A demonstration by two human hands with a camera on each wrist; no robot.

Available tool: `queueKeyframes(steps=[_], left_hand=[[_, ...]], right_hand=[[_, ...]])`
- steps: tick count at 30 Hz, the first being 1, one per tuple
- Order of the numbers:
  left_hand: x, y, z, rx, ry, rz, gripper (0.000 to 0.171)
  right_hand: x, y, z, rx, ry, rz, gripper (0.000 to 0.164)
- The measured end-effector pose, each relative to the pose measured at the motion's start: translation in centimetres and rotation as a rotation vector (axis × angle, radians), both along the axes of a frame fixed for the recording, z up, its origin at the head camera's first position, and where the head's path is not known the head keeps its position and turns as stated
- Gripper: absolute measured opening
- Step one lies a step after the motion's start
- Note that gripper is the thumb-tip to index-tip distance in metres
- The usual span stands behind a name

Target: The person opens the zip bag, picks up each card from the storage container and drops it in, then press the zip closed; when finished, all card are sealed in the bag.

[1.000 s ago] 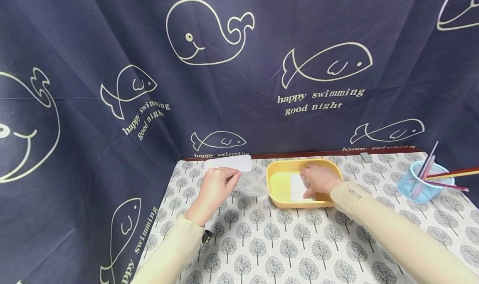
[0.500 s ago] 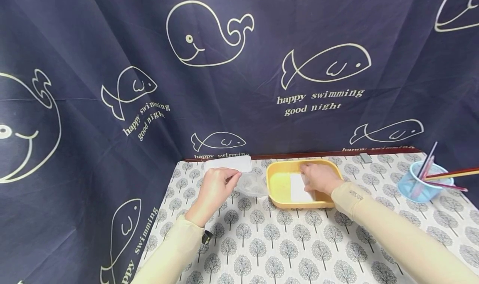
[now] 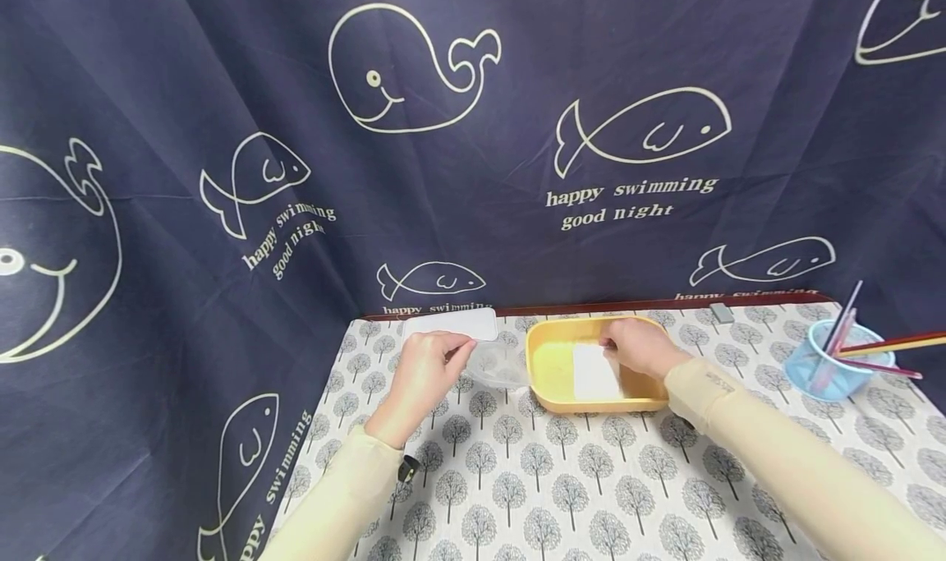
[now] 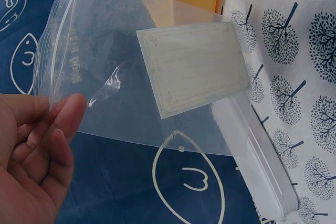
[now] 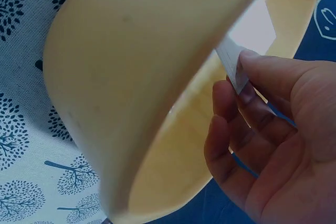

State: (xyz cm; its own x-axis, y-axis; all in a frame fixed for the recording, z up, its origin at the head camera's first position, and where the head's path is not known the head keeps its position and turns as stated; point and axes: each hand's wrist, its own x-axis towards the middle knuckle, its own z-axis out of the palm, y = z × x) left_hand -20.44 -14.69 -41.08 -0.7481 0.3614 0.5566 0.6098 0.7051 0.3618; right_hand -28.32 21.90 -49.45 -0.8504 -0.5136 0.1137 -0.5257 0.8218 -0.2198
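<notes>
In the left wrist view, my left hand (image 4: 39, 156) pinches a clear zip bag (image 4: 113, 108) near its sealing strip, between thumb and fingertips. A pale card (image 4: 199, 69) with a printed border lies inside the bag, towards its far end. My right hand (image 3: 641, 346) reaches over the right side of a yellow bin (image 3: 550, 368). There it grips the corner of a stack of white cards (image 5: 254, 27), thumb on top and a finger below. The stack (image 3: 593, 374) lies in the bin, and its right edge is partly hidden by the hand.
Behind the left hand, a white oblong box (image 3: 473, 324) stands at the table's back left. A blue mesh cup (image 3: 824, 384) with pencils and pens is on the right. A small grey block (image 3: 722, 312) sits near the back edge, before a dark blue curtain (image 3: 517, 175).
My right hand has drawn back slightly to the right, its fingers going from spread over the cards to gathered at the stack's edge. The left hand stays in place with the bag.
</notes>
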Motion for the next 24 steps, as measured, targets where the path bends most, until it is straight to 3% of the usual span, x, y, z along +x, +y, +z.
queueKeyframes(steps=[5, 13, 24], left_hand=[[0.0, 0.0, 0.0, -0.001, -0.001, 0.003, 0.009], [0.1, -0.1, 0.1, 0.004, -0.008, 0.007, 0.010], [-0.1, -0.1, -0.1, 0.002, 0.008, 0.001, 0.010]], right_hand=[[0.1, 0.2, 0.5, -0.042, -0.052, 0.003, 0.027], [0.2, 0.6, 1.8, -0.072, -0.163, 0.019, 0.010], [0.5, 1.2, 3.3, -0.121, -0.215, 0.071, 0.016]])
